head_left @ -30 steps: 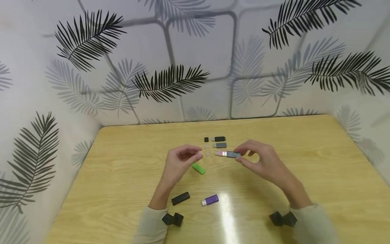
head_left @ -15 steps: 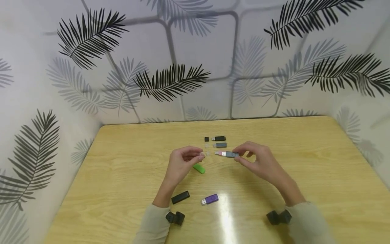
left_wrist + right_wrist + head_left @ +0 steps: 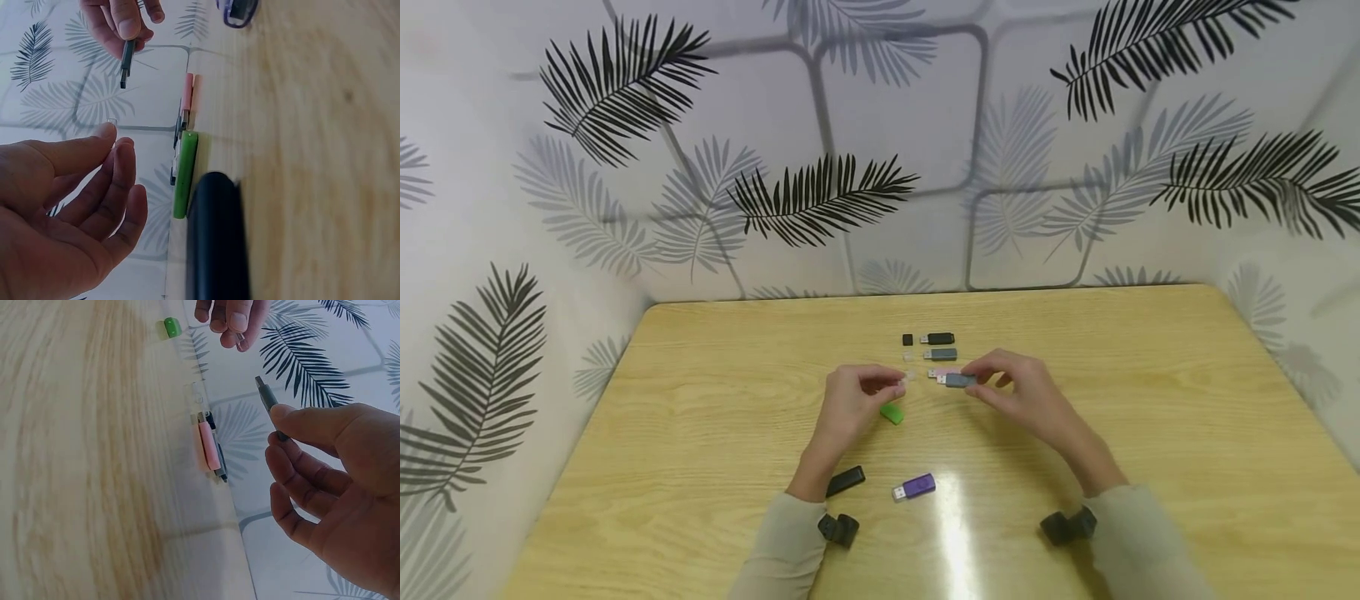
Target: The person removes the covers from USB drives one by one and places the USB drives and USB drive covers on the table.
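My right hand pinches a grey USB flash drive by its back end, its metal plug pointing left. Facing it, thumb and fingertips of my left hand pinch a small clear cap. A short gap separates cap and plug, and both are above the table. Behind the held drive lies a pink USB flash drive, partly hidden in the head view. A clear cap lies left of the pink one. Near my left fingers is a green USB drive.
Farther back on the wooden table lie a black USB drive with a black cap and another grey drive with a clear cap. Closer in are a black stick, partly behind my left wrist, and a purple drive.
My right hand has moved left with the grey USB flash drive, and my left hand has shifted slightly right with the clear cap. The gap between them has narrowed.
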The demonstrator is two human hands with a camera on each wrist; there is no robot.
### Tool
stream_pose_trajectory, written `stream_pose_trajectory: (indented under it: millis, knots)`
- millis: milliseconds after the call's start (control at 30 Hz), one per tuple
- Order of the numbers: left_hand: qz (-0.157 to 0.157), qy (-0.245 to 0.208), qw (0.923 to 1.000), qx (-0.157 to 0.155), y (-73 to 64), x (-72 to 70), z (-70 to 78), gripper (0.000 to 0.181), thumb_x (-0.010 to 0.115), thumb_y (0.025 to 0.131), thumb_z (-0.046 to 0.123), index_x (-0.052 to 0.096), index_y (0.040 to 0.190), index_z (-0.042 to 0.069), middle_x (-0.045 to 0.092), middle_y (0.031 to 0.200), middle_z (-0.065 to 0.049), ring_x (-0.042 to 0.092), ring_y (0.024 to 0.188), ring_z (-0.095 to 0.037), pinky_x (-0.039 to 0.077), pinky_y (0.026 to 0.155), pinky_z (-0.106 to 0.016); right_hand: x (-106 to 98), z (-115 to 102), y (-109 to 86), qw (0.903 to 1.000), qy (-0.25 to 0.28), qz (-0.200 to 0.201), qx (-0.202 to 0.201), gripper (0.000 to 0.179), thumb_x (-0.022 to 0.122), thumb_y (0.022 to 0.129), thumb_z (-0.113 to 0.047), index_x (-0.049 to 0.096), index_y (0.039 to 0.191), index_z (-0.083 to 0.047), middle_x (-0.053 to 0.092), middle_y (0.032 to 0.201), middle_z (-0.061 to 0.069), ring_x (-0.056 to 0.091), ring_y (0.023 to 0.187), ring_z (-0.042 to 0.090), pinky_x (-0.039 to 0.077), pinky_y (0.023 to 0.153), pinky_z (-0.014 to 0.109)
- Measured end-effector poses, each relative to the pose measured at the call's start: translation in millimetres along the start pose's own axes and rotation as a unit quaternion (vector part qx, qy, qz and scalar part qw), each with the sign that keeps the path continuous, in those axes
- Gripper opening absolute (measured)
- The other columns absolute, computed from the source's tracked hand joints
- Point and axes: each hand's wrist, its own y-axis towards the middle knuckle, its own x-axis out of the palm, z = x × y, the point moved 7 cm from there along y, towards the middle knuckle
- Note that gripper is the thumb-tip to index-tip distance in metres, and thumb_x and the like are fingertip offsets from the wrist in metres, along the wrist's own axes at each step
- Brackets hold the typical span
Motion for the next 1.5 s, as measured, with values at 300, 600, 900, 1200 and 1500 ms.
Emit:
stream_pose_trajectory:
  millis: [300,600,900,1200,1500]
  knots:
    - [-0.001,0.033,0.9993,0.02,7.8,3.5,2.2,0.013,0.079,0.091,0.005,0.08,0.103,0.002,0.077,0.095,-0.006,0.071,0.084,-0.017,0.059,0.076,-0.032,11,11,5.7,0.9998,0.009,-0.006,0.019,0.02,0.08,0.088,-0.003,0.077,0.108,-0.007,0.075,0.1,0.003,0.069,0.088,0.018,0.059,0.075,0.034]
    - [-0.037,0.042,0.9983,-0.019,10.5,14.1,-3.8,0.008,0.08,0.09,0.005,0.08,0.098,0.006,0.076,0.096,-0.003,0.068,0.085,-0.014,0.057,0.075,-0.028,25,16,6.9,0.9967,0.032,-0.032,0.067,0.019,0.079,0.09,-0.004,0.076,0.109,-0.007,0.074,0.102,0.004,0.068,0.091,0.019,0.06,0.081,0.037]
    - [-0.054,0.041,0.9971,-0.035,11.9,22.2,-5.6,0.009,0.08,0.089,0.003,0.08,0.098,0.003,0.076,0.095,-0.006,0.068,0.081,-0.014,0.056,0.071,-0.026,29,23,6.2,0.9948,0.01,-0.047,0.09,0.018,0.078,0.09,-0.004,0.075,0.108,-0.005,0.073,0.099,0.004,0.067,0.089,0.019,0.059,0.081,0.037]
    - [-0.04,0.099,0.9933,-0.045,13.4,27.0,-10.8,0.007,0.082,0.089,0.007,0.08,0.095,0.007,0.072,0.084,0.0,0.063,0.072,-0.01,0.054,0.066,-0.027,33,25,6.8,0.9935,0.005,-0.059,0.098,0.017,0.078,0.089,-0.003,0.075,0.106,-0.003,0.072,0.094,0.003,0.065,0.084,0.016,0.056,0.075,0.031]
    - [-0.037,0.123,0.991,-0.038,12.1,28.3,-8.4,0.007,0.082,0.088,0.006,0.08,0.094,0.007,0.071,0.082,0.0,0.062,0.071,-0.009,0.053,0.065,-0.028,34,25,6.7,0.9937,-0.016,-0.059,0.094,0.015,0.079,0.087,-0.002,0.076,0.102,-0.002,0.07,0.097,0.007,0.065,0.084,0.019,0.057,0.075,0.033]
